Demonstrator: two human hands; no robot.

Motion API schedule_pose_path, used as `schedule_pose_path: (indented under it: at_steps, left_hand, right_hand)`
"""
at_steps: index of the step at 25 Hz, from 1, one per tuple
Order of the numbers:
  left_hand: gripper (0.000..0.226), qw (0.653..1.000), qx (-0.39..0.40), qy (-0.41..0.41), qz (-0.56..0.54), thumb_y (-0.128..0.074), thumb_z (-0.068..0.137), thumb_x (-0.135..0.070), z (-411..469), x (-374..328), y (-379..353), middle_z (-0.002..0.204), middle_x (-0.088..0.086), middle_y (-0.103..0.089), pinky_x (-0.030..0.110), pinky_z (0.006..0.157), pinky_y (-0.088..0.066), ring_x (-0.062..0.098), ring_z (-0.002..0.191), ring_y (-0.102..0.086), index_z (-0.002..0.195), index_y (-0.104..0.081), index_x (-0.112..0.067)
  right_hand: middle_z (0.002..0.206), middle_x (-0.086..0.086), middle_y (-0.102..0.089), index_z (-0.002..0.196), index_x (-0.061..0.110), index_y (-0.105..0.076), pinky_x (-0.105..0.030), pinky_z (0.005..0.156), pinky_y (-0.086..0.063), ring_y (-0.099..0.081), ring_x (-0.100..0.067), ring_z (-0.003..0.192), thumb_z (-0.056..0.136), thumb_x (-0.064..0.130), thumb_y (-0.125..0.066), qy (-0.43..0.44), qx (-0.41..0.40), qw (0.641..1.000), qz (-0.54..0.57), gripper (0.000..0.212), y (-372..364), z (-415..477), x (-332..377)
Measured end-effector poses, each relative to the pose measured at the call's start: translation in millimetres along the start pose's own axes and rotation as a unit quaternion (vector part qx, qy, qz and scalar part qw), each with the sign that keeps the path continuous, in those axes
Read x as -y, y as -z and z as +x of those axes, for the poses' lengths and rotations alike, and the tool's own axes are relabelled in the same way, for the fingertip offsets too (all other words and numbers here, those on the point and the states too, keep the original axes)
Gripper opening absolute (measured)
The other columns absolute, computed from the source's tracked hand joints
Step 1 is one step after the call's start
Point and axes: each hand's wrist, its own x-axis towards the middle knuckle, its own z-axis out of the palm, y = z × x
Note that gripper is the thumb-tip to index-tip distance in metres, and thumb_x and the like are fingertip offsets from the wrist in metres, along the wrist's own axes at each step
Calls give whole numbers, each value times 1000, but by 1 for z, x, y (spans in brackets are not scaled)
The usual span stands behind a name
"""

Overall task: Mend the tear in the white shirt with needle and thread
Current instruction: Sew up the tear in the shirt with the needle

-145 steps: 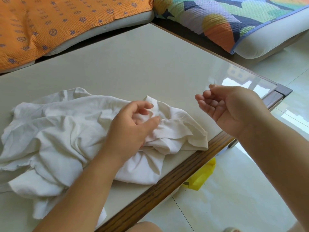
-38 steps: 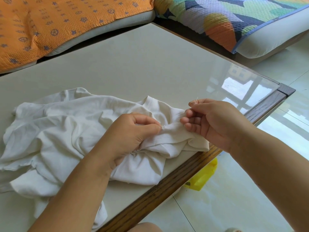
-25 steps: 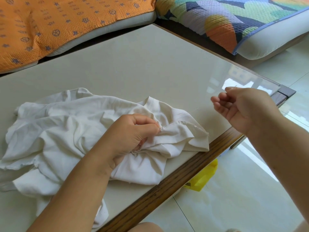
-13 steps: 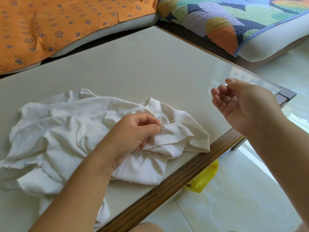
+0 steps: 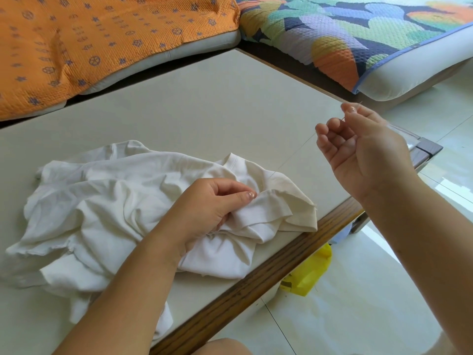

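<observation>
1. The white shirt (image 5: 143, 213) lay crumpled under and around the left hand (image 5: 217, 203). This hand pinched a folded edge of the cloth between thumb and forefinger, where the tear seemed to be.
2. A faint thread (image 5: 296, 152) ran from just beyond the left fingertips up toward the right hand (image 5: 358, 152). That hand was raised well apart from the shirt, thumb and forefinger pressed together on the thread's end and the other fingers loosely curled. The needle was too thin to make out surely.
3. I judged the step to be drawing a stitch tight. To do it well, the pull should be slow and in line with the seam, only until the thread sits snug. The left hand should keep the cloth firm near the stitch, so that it does not pucker.
4. The surface (image 5: 204, 111) carried the shirt near its front edge, below both hands.
5. Count: one shirt, one thread, two hands, one surface.
6. Beyond the hands were two cushions, one orange cushion (image 5: 76, 39) and one many-coloured cushion (image 5: 358, 39). One yellow bag (image 5: 307, 275) lay on the floor below the right hand.
</observation>
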Motion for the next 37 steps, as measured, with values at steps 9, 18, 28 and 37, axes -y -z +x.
schedule_pose_path:
  at_steps: [9, 18, 28, 37]
  left_hand:
    - [10, 1000, -8, 6, 29, -70, 90, -21, 7, 4, 1, 57, 5, -44, 18, 39, -27, 9, 44, -33, 83, -77, -19]
    - [8, 998, -22, 20, 59, -64, 96, -19, 1, 4, 3, 62, 0, -53, 19, 49, -37, 9, 50, -42, 92, -71, -19]
    - [8, 971, -132, 69, 186, -64, 96, -21, -68, 7, 28, 87, -2, -69, 22, 77, -55, 10, 74, -65, 94, -70, -16]
    - [10, 968, -143, 40, 203, -64, 95, -29, -96, 34, 76, 88, -9, -71, 25, 83, -52, 7, 78, -64, 90, -72, -28]
  right_hand:
    - [71, -13, -66, 99, 10, -57, -37, 67, -60, -72, -32, 74, 102, 10, -45, 24, 129, 973, -188, 13, -14, -15, -19]
    - [90, 5, -70, 91, 25, -63, -25, 58, -44, -61, -14, 77, 96, 21, -49, 72, 170, 802, -568, 15, -11, -31, -72]
    - [101, 3, -68, 100, 21, -63, -27, 74, -44, -59, -16, 91, 98, 20, -44, 69, 286, 783, -548, 19, -26, -84, -91]
    - [91, 8, -64, 97, 25, -64, -15, 63, -39, -55, -9, 82, 98, 27, -50, 103, 319, 733, -593, 15, -51, -102, -119]
